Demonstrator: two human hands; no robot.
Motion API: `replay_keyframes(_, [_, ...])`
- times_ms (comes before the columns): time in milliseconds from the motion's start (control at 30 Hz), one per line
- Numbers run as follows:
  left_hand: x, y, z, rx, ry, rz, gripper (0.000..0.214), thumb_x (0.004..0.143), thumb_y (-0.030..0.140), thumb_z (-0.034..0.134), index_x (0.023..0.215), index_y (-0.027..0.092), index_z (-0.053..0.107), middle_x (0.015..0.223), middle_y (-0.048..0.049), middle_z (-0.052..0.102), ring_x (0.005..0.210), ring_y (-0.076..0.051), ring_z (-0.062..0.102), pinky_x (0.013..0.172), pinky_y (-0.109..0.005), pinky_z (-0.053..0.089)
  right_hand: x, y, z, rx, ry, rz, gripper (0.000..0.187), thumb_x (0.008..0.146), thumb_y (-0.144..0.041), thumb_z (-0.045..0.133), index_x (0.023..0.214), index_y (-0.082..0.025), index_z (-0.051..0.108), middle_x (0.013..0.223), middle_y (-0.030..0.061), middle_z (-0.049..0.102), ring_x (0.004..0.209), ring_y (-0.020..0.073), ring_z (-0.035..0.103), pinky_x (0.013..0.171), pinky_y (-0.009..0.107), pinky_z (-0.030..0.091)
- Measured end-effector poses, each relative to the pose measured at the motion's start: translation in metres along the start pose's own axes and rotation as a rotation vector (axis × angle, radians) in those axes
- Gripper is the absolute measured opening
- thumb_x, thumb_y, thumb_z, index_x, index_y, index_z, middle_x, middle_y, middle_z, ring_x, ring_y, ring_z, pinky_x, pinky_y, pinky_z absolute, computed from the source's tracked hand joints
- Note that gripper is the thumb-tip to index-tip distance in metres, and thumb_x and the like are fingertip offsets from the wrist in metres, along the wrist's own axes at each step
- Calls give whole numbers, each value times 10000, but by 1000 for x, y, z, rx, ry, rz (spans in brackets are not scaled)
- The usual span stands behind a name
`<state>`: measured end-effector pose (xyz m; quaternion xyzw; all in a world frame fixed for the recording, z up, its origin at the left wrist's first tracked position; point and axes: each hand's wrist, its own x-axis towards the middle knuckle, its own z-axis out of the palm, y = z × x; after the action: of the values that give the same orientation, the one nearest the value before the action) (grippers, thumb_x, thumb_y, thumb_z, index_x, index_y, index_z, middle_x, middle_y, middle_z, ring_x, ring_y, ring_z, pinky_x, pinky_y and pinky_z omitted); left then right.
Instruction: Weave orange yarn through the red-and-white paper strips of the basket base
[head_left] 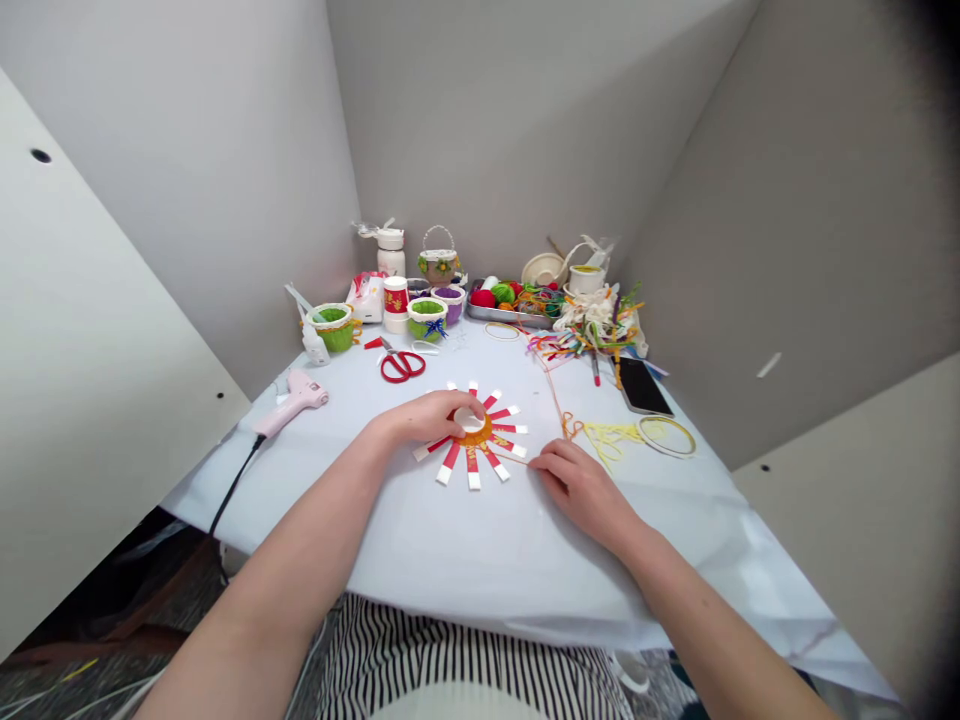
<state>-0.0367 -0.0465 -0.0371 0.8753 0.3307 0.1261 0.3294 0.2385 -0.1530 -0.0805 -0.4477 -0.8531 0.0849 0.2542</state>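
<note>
A red-and-white paper cup (472,463), cut into strips that splay out flat like rays, lies on the table. Orange yarn (478,437) is wound in a band around its white middle. My left hand (435,415) grips the cup at the centre, thumb and fingers closed on the rim of the middle. To its right, my right hand (581,487) pinches the orange yarn strand, which runs taut from the cup to my fingertips. A loose tangle of orange yarn (571,425) lies just beyond that hand, beside some yellow yarn (611,436).
Red-handled scissors (403,366) and a pink glue gun (296,397) lie on the left. Yarn-covered baskets (427,318), a stack of paper cups (396,302) and a metal tray (510,316) of yarn balls line the back. A phone (643,386) and a hoop (667,437) lie right.
</note>
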Motion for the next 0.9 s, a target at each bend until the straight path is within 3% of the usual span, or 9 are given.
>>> replay_keyframes(167, [1, -2, 1, -16, -4, 7, 369, 753, 105, 606, 1104, 207, 659, 1224, -39, 659, 1114, -212, 598, 1011, -327, 445, 4, 0, 0, -104, -3, -11, 279, 932, -111, 440, 926, -188, 708, 916, 104, 623, 853, 214, 581, 758, 343, 498])
replay_keyframes(333, [1, -5, 2, -47, -5, 29, 365, 745, 102, 593, 1089, 203, 659, 1205, -34, 664, 1089, -207, 609, 988, -321, 460, 18, 4, 1, -179, -16, 78, 279, 897, -70, 467, 904, -179, 724, 901, 100, 624, 849, 218, 591, 767, 335, 485])
replay_keyframes(467, [2, -6, 2, -34, -9, 35, 374, 745, 106, 594, 1099, 205, 658, 1207, -32, 664, 1082, -207, 609, 970, -322, 464, 32, 12, 0, -138, -29, 151, 252, 894, -86, 498, 898, -192, 726, 912, 84, 642, 876, 206, 610, 805, 316, 470])
replay_keyframes(633, [1, -3, 1, -15, -15, 23, 403, 730, 94, 592, 1110, 213, 653, 1218, -27, 663, 1086, -203, 605, 964, -312, 463, 63, 23, 2, -9, -95, 181, 112, 872, -190, 610, 830, -199, 714, 856, 40, 660, 785, 164, 613, 735, 265, 442])
replay_keyframes(800, [1, -4, 3, 4, -9, 11, 388, 741, 100, 592, 1109, 210, 648, 1221, -33, 660, 1092, -203, 602, 970, -311, 462, 78, 29, 13, -10, 57, 273, 120, 868, -189, 594, 787, -182, 683, 827, 38, 658, 760, 158, 592, 720, 264, 422])
replay_keyframes(900, [2, -3, 4, 22, 3, 17, 389, 746, 123, 609, 1123, 215, 640, 1201, -31, 663, 1068, -204, 610, 954, -310, 472, 74, 29, 19, 11, 50, 241, 120, 875, -217, 598, 789, -184, 676, 818, 35, 660, 761, 162, 590, 724, 270, 423])
